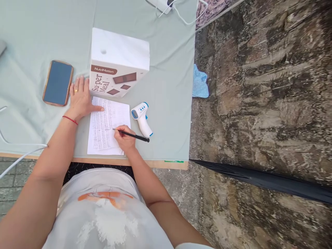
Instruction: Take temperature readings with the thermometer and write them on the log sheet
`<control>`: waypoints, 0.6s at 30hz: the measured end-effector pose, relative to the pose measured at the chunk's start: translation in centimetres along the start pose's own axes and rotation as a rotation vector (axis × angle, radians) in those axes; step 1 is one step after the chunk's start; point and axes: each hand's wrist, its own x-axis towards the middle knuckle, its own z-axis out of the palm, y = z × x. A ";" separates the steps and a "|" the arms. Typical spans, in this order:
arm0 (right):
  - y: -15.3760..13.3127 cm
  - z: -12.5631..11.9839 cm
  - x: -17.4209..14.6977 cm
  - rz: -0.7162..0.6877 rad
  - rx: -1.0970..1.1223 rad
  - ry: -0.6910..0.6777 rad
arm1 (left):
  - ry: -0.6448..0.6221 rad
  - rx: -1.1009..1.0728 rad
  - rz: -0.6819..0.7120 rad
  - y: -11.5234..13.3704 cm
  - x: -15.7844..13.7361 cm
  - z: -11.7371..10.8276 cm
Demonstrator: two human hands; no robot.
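Note:
A black pen (135, 135) is pinched in my right hand (125, 139), its tip on a sheet of paper (102, 128) covered in rows of small handwriting. Under that sheet lie more white papers. My left hand (80, 98) rests flat with fingers stretched out, the thumb lying across the top of the paper. Close beside its fingers stands a white and brown box (116, 71) printed "NutriMotion Su-per Meal". To the left of this hand lies a phone (57, 83) in a brown case, its screen dark. A white and blue infrared thermometer (142, 118) sits right of the paper.
The table (168, 114) has a pale green cloth, with its right edge beside a rough stone surface (259, 103). A white power strip (162, 5) with cables lies at the back. A white cable (23, 157) crosses the left edge. Light blue cloth (200, 82) shows past the right edge.

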 end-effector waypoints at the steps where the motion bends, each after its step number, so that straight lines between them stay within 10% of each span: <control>1: 0.0 0.0 0.0 -0.006 0.007 0.004 | -0.003 0.003 -0.003 0.0 0.0 0.0; 18: 0.0 -0.1 0.0 0.088 0.018 -0.014 | 0.004 -0.050 0.039 -1.2 0.5 0.8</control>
